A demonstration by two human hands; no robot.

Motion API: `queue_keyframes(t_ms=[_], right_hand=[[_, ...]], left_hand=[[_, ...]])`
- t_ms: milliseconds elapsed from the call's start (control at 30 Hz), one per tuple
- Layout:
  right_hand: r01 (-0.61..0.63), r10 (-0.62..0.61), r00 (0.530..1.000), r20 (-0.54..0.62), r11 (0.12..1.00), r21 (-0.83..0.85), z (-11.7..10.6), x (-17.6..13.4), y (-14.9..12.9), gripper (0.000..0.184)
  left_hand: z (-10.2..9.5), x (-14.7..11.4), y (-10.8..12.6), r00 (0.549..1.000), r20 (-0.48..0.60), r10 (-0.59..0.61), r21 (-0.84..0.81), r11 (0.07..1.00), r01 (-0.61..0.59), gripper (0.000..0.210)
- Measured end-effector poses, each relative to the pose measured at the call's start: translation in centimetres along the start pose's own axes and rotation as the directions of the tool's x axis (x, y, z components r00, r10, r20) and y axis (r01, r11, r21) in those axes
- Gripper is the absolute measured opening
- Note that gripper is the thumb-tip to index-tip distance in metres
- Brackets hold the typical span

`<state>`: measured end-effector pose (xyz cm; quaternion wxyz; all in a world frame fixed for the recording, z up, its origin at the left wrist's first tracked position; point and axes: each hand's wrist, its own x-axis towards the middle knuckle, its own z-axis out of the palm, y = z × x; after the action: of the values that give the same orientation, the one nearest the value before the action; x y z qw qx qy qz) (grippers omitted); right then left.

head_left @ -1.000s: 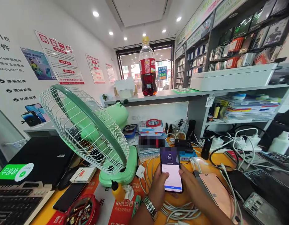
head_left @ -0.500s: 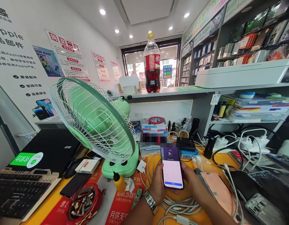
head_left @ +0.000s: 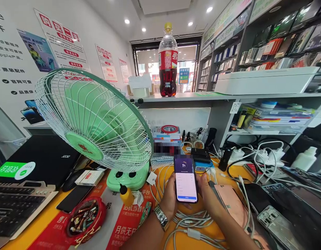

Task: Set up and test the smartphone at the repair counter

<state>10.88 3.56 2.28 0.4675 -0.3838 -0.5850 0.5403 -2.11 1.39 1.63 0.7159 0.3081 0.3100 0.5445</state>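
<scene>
A smartphone [head_left: 187, 185] stands tilted toward me between my two hands, its screen lit with a purple top, a percentage reading of about 13 and a white list above a blue bar. My left hand [head_left: 169, 196] grips its left edge; a metal watch [head_left: 161, 216] circles that wrist. On the phone's right edge, my right hand [head_left: 206, 191] is closed, with the fingers partly hidden behind it. Coiled white cables [head_left: 193, 219] lie on the orange table below the phone. Beside my right forearm rests a pinkish flat panel [head_left: 231, 203].
A green fan [head_left: 103, 128] fills the left, near a laptop [head_left: 40, 159] and keyboard [head_left: 18, 205]. In front of it sit a yellow bottle [head_left: 126, 196] and a red bowl of small parts [head_left: 84, 219]. A cola bottle [head_left: 168, 69] stands on the shelf; chargers [head_left: 264, 156] clutter the right.
My view has shifted, so the fan looks larger and nearer the left. Both hands keep hold of the phone. The reading on its screen has gone from 9 to about 13 percent.
</scene>
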Motion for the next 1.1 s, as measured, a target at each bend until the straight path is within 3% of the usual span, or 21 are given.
queue_keyframes(t_ms=[133, 233, 400, 667, 900, 1100], right_hand=[[-0.028, 0.021, 0.997, 0.078, 0.996, 0.087, -0.1, 0.1, 0.1, 0.074], [-0.050, 0.048, 0.999, 0.017, 0.993, 0.103, 0.0, 0.2, 0.0, 0.070], [-0.146, 0.152, 0.984, -0.092, 0.987, 0.074, 0.0, 0.6, -0.5, 0.040], [-0.195, 0.200, 0.974, -0.107, 0.979, 0.056, -0.6, 0.8, -0.2, 0.035], [-0.142, 0.145, 0.988, -0.056, 0.988, 0.062, -1.2, 1.0, 0.6, 0.036], [-0.088, 0.086, 0.993, -0.077, 0.996, -0.022, -1.2, 1.0, 0.7, 0.034]], left_hand=[[0.2, 0.1, 0.2, 1.000, -0.006, -0.016, -0.076, 0.997, 0.016, 0.058], [0.2, 0.2, 0.1, 0.998, -0.057, -0.031, -0.096, 0.995, 0.025, 0.054], [0.1, 0.3, 0.0, 0.998, -0.058, -0.028, -0.078, 0.997, 0.024, 0.051], [0.2, 0.4, 0.3, 0.994, -0.071, -0.079, -0.096, 0.993, 0.072, 0.051], [0.3, 0.3, 0.7, 0.993, 0.021, -0.115, -0.157, 0.981, 0.117, 0.055], [0.0, 0.6, 0.3, 0.990, 0.023, -0.136, -0.145, 0.980, 0.138, 0.059]])
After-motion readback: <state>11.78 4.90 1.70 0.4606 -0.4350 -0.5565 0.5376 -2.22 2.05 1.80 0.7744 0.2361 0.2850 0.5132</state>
